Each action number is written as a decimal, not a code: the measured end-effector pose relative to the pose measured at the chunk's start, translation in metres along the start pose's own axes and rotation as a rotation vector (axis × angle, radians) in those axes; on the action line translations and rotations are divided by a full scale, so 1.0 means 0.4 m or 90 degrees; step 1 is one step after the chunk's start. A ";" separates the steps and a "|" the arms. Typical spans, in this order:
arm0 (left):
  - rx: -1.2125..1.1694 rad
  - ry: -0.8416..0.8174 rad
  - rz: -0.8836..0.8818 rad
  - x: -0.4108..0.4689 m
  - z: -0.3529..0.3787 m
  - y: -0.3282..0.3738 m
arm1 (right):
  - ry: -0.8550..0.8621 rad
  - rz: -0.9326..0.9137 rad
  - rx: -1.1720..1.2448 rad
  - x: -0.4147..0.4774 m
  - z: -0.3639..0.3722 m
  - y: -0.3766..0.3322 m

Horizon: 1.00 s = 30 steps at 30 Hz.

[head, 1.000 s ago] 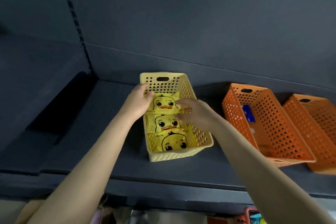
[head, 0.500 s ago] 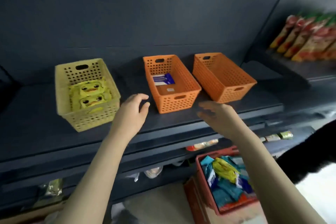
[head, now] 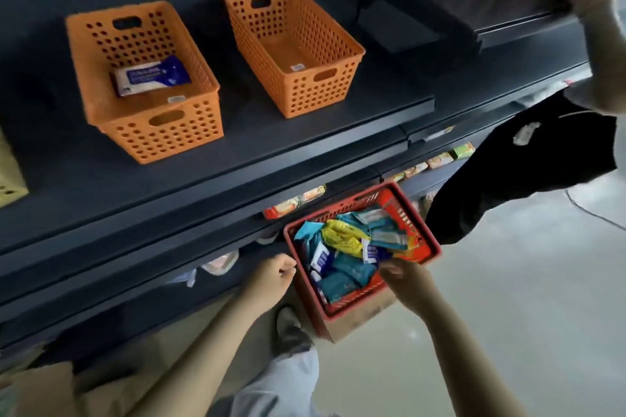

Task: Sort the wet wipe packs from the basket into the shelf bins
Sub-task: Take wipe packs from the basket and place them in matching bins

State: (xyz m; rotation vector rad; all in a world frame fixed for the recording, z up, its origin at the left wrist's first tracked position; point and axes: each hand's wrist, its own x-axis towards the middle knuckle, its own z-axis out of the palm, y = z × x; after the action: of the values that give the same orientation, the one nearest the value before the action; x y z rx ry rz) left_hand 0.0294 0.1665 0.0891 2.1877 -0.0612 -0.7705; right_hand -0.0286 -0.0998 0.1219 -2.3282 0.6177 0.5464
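Left hand (head: 274, 278) curled, empty, just left of red basket (head: 333, 313). Right hand (head: 404, 283) over its near rim, fingertips at wet wipe packs (head: 349, 267); grasp indiscernible.

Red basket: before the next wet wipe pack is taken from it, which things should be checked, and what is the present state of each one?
1. Packs left in the red basket: ok, teal, yellow and blue-white packs lie in it.
2. Right hand at the basket: ok, its fingers are over the near rim. Whether they hold a pack: cannot tell.
3. Left hand free: ok, fingers curled beside the basket's left rim, nothing seen in it.
4. Room in the left orange bin: ok, one blue-white pack lies in it.
5. Room in the right orange bin: ok, no pack in it.
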 end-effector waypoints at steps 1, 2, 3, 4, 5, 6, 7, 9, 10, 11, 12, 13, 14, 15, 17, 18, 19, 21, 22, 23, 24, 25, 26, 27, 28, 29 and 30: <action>-0.017 -0.024 -0.028 0.037 0.027 -0.002 | -0.010 0.017 0.000 0.027 -0.004 0.017; -0.039 -0.047 -0.055 0.078 0.058 -0.004 | -0.020 0.037 -0.002 0.065 -0.007 0.040; -0.058 -0.066 -0.080 0.108 0.082 -0.002 | -0.030 0.050 -0.009 0.090 -0.011 0.052; -0.080 -0.082 -0.107 0.133 0.102 0.005 | -0.041 0.065 -0.010 0.116 -0.013 0.066; -0.111 -0.094 -0.132 0.163 0.127 0.013 | -0.051 0.079 -0.007 0.148 -0.015 0.084; -0.140 -0.103 -0.159 0.195 0.152 0.018 | -0.055 0.091 0.002 0.183 -0.014 0.103; -0.163 -0.109 -0.191 0.222 0.172 0.026 | -0.054 0.103 0.016 0.217 -0.015 0.119; -0.209 -0.098 -0.245 0.275 0.211 0.028 | -0.043 0.137 0.059 0.285 -0.013 0.151; -0.232 -0.089 -0.261 0.309 0.235 0.022 | -0.037 0.152 0.079 0.322 -0.006 0.170; -0.251 -0.082 -0.281 0.342 0.262 0.013 | -0.038 0.164 0.090 0.356 0.003 0.190; -0.276 -0.066 -0.303 0.375 0.288 0.002 | -0.044 0.171 0.100 0.393 0.018 0.209; -0.293 -0.046 -0.314 0.405 0.310 -0.001 | -0.056 0.175 0.099 0.429 0.034 0.225; -0.308 -0.032 -0.317 0.430 0.331 0.000 | -0.071 0.179 0.094 0.464 0.052 0.243; -0.321 -0.019 -0.315 0.462 0.351 -0.009 | -0.086 0.179 0.085 0.501 0.074 0.259; -0.352 0.006 -0.326 0.524 0.392 -0.033 | -0.116 0.167 0.081 0.569 0.121 0.298; -0.359 0.026 -0.343 0.554 0.418 -0.070 | -0.136 0.161 0.078 0.601 0.148 0.323; -0.364 0.041 -0.356 0.587 0.454 -0.135 | -0.156 0.159 0.072 0.629 0.172 0.351; -0.354 0.067 -0.382 0.631 0.528 -0.255 | -0.180 0.163 0.059 0.668 0.207 0.388; -0.341 0.080 -0.390 0.635 0.545 -0.271 | -0.183 0.161 0.054 0.678 0.217 0.396; -0.322 0.096 -0.390 0.628 0.545 -0.248 | -0.188 0.158 0.042 0.687 0.224 0.401; -0.302 0.113 -0.382 0.618 0.540 -0.212 | -0.193 0.158 0.030 0.698 0.232 0.412; -0.277 0.133 -0.369 0.614 0.539 -0.194 | -0.199 0.161 0.021 0.705 0.236 0.419; -0.262 0.148 -0.355 0.612 0.542 -0.182 | -0.205 0.162 0.017 0.711 0.244 0.425; -0.246 0.155 -0.340 0.611 0.547 -0.186 | -0.210 0.157 0.010 0.715 0.249 0.429; -0.239 0.159 -0.330 0.614 0.555 -0.195 | -0.215 0.156 0.006 0.723 0.264 0.439; -0.235 0.163 -0.332 0.616 0.560 -0.208 | -0.221 0.153 0.000 0.731 0.274 0.446; -0.245 0.170 -0.339 0.614 0.557 -0.193 | -0.218 0.159 0.009 0.741 0.287 0.455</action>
State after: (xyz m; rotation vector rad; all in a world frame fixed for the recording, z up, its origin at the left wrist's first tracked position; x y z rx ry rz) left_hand 0.0921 -0.0016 -0.2005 1.9223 0.7692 -0.6915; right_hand 0.0824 -0.2269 -0.2032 -2.0875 0.7443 1.0259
